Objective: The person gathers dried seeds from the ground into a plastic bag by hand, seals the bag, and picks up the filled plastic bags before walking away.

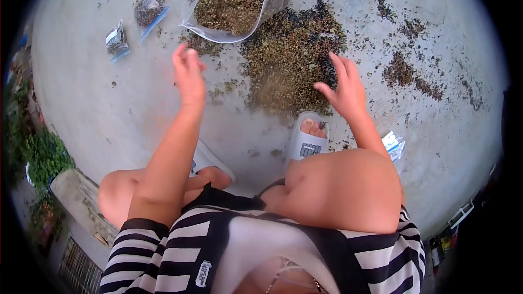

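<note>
A large clear zip bag [278,1] lies open at the top, filled with brownish-green dried bits. Beside and below it, a pile of the same dried material [291,71] spreads over the grey concrete floor. My left hand [189,73] hovers below the bag's lower left corner, fingers apart and holding nothing. To the right of the pile is my right hand [346,84], its thumb and fingers spread with nothing between them. Neither hand touches the bag.
Two small filled zip bags [151,8] [116,41] lie at the upper left. Scattered bits [399,71] cover the floor at the right. Clear plastic packets [393,146] lie beside my right knee. White slippers [308,141] are on my feet. Plants [49,155] stand at the left edge.
</note>
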`<state>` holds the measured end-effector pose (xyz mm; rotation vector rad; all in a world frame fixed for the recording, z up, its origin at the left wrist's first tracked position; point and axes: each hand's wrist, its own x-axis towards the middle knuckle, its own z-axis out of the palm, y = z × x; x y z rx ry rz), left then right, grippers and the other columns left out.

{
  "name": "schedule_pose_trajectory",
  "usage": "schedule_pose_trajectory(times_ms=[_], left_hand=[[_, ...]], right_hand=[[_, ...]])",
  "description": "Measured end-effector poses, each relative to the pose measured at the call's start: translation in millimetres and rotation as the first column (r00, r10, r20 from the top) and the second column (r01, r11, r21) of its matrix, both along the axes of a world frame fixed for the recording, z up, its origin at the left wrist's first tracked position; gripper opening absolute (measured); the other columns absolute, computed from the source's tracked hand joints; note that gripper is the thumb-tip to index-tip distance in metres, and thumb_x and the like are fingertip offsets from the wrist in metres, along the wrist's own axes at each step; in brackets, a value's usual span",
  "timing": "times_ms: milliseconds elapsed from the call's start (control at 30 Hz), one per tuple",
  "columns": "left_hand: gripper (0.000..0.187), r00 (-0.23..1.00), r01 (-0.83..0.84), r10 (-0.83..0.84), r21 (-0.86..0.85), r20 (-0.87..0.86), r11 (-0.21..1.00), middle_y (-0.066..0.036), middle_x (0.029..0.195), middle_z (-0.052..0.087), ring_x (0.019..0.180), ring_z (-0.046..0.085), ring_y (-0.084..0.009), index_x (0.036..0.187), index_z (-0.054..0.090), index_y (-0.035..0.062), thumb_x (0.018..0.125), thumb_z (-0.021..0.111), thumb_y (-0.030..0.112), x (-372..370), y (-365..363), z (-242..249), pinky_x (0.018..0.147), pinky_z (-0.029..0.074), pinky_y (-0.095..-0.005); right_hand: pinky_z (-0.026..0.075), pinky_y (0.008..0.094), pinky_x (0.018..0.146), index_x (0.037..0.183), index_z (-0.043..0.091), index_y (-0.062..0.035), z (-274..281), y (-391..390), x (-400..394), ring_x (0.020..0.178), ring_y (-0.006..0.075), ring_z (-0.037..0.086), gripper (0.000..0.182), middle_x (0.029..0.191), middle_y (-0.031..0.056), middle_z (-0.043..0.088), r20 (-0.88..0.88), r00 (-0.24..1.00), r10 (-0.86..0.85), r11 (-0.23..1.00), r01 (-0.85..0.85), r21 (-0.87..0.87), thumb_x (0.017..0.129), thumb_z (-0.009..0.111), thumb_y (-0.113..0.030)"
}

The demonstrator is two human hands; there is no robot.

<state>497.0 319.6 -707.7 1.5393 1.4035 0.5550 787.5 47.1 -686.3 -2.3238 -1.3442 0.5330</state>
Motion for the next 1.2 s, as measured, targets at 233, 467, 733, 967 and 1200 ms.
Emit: schedule_pose_trajectory(times_ms=[233, 467, 733, 967, 1200], left_hand=[[0.086, 0.717, 0.622, -0.566, 0.006, -0.406, 0.783, -0.024, 0.145, 0.044, 0.123, 0.058, -0.0422, 0.155, 0.039, -0.0028, 0.088, 0.087, 0.021, 48, -130, -12, 0.104, 0.053, -0.0457], [0.112, 0.674, 0.630, -0.569, -0.037, -0.472, 0.776, -0.023, 0.158, 0.036, 0.141, 0.050, -0.0442, 0.163, 0.031, 0.0042, 0.076, 0.097, 0.031, 87, -82, 14, 0.113, 0.049, -0.0479], [0.111, 0.501, 0.810, -0.716, -0.027, -0.486, 0.586, -0.017, 0.160, 0.042, 0.144, 0.047, -0.0408, 0.163, 0.032, 0.0045, 0.074, 0.096, 0.027, 90, -78, 6, 0.118, 0.046, -0.0472], [0.126, 0.424, 0.830, -0.712, -0.075, -0.560, 0.553, -0.023, 0.156, 0.040, 0.140, 0.050, -0.0437, 0.166, 0.026, 0.0039, 0.066, 0.100, 0.029, 49, -113, 26, 0.112, 0.050, -0.0476], [0.110, 0.560, 0.774, -0.704, -0.027, -0.438, 0.632, -0.024, 0.156, 0.037, 0.132, 0.056, -0.0481, 0.165, 0.024, 0.0042, 0.078, 0.090, 0.011, 61, -127, 3, 0.108, 0.053, -0.0481]], right_hand=[[0.057, 0.0455, 0.100, 0.160, 0.038, -0.0016, -12, -5, -63, 0.122, 0.0433, 0.061, 0.099, 0.142, 0.0223, 0.051, -0.123, 0.992, -0.036, 0.977, 0.009, -0.213, 0.076, 0.090, -0.008], [0.050, 0.0496, 0.111, 0.159, 0.042, -0.0083, 1, 79, -15, 0.139, 0.0413, 0.051, 0.097, 0.152, 0.0194, 0.049, -0.063, 0.986, 0.156, 0.988, -0.157, -0.009, 0.078, 0.091, -0.030], [0.036, 0.0512, 0.123, 0.159, 0.043, -0.0086, -15, 85, -23, 0.151, 0.0391, 0.041, 0.103, 0.160, 0.0158, 0.048, 0.020, 0.868, 0.495, 0.866, -0.492, -0.091, 0.073, 0.093, -0.035], [0.045, 0.0455, 0.111, 0.162, 0.040, -0.0100, 13, 39, -35, 0.136, 0.0334, 0.051, 0.116, 0.161, 0.0130, 0.045, 0.105, 0.913, 0.395, 0.910, -0.372, -0.182, 0.064, 0.096, -0.033], [0.057, 0.0432, 0.100, 0.165, 0.032, -0.0087, -17, 47, -73, 0.132, 0.0405, 0.053, 0.112, 0.153, 0.0221, 0.047, -0.025, 0.952, 0.304, 0.932, -0.303, -0.199, 0.072, 0.093, -0.021]])
